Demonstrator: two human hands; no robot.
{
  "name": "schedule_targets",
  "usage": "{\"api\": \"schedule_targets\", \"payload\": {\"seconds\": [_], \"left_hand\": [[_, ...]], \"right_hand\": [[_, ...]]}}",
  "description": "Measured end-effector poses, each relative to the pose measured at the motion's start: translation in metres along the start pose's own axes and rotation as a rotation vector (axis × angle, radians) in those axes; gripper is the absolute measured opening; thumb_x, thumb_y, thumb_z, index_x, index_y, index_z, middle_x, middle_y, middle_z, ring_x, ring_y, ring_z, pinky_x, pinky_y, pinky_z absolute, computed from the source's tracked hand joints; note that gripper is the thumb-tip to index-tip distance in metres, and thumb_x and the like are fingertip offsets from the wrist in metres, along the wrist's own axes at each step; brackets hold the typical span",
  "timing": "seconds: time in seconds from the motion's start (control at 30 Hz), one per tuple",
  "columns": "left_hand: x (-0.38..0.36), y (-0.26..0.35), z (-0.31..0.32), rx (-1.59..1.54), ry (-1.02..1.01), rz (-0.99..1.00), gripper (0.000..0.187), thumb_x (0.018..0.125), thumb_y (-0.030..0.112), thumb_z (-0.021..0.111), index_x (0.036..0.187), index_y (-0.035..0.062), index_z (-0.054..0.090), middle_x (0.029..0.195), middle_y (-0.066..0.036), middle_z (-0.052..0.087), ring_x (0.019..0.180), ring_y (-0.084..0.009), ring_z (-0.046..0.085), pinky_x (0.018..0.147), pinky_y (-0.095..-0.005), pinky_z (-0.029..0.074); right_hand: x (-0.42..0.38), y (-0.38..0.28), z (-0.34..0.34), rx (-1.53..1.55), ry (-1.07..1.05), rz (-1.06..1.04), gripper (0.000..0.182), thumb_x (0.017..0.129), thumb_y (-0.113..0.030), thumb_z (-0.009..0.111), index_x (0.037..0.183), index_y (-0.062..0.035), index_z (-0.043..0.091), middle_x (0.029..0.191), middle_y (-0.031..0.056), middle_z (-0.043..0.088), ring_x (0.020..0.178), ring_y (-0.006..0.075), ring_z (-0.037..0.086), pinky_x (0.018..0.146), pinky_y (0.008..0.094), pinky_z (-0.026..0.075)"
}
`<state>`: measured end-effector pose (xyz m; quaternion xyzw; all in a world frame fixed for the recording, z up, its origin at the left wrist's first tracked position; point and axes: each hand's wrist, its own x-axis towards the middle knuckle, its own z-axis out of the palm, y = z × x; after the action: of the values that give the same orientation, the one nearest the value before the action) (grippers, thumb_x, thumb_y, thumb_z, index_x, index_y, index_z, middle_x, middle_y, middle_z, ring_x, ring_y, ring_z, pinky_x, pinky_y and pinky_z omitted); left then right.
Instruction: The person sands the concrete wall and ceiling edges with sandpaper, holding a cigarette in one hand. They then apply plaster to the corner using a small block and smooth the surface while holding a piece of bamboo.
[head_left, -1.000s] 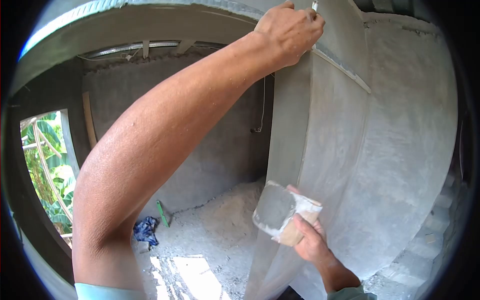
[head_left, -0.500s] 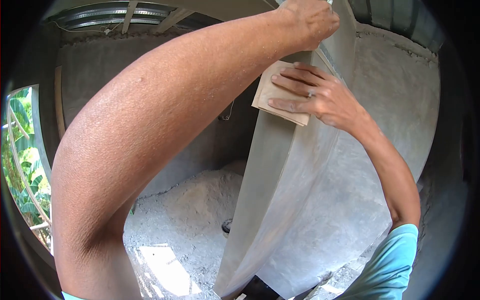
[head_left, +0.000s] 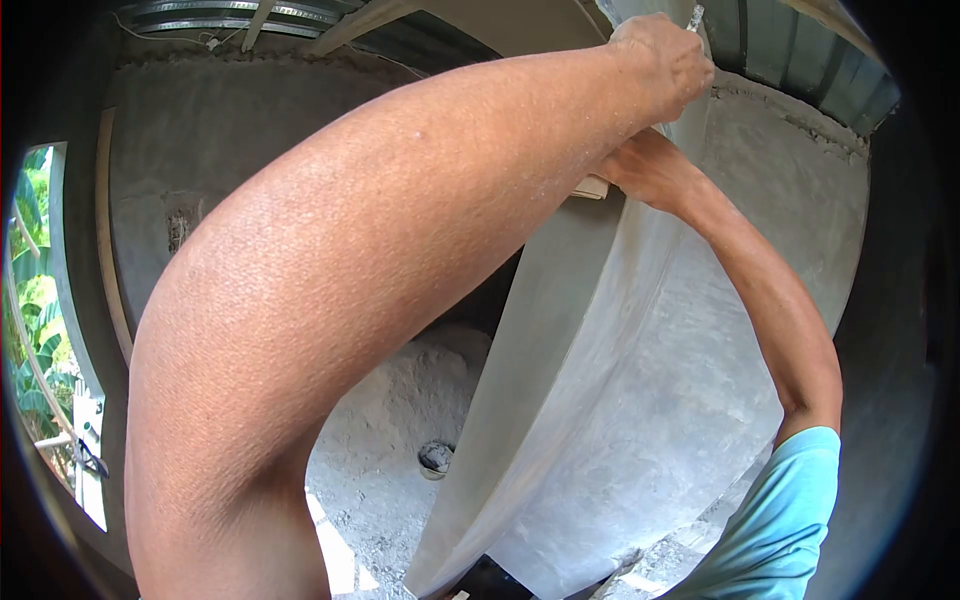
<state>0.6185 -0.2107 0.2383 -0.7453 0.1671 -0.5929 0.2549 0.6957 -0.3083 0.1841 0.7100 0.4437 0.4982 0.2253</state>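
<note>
My left hand is closed in a fist high beside the top of a grey plastered column. A small pale, shiny tip sticks out above the fist; what it belongs to is hidden. Just below, my right hand is at a thin, flat wooden board, of which only a corner shows against the column. My left forearm covers the right fingers and most of the board.
Grey plastered wall stands at the right, with metal roofing above. A heap of sand or cement and a small bucket lie on the dusty floor. A window opening is at the left.
My left hand has shifted right and slightly down in view. My right hand has moved up with the board, and both are now mostly behind my left forearm. The view has turned slightly.
</note>
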Motion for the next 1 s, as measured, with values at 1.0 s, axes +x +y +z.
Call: {"api": "schedule_targets", "payload": {"seconds": [1.0], "left_hand": [[0.008, 0.004, 0.004, 0.129, 0.052, 0.057, 0.020, 0.086, 0.023, 0.067, 0.102, 0.0142, 0.076, 0.106, -0.004, 0.073, 0.103, -0.0197, 0.068, 0.087, -0.0331, 0.048]], "right_hand": [[0.024, 0.024, 0.038, -0.056, 0.390, -0.062, 0.023, 0.099, -0.012, 0.051, 0.114, -0.0026, 0.065, 0.119, 0.0108, 0.064, 0.116, 0.0255, 0.058, 0.102, 0.0384, 0.044]]}}
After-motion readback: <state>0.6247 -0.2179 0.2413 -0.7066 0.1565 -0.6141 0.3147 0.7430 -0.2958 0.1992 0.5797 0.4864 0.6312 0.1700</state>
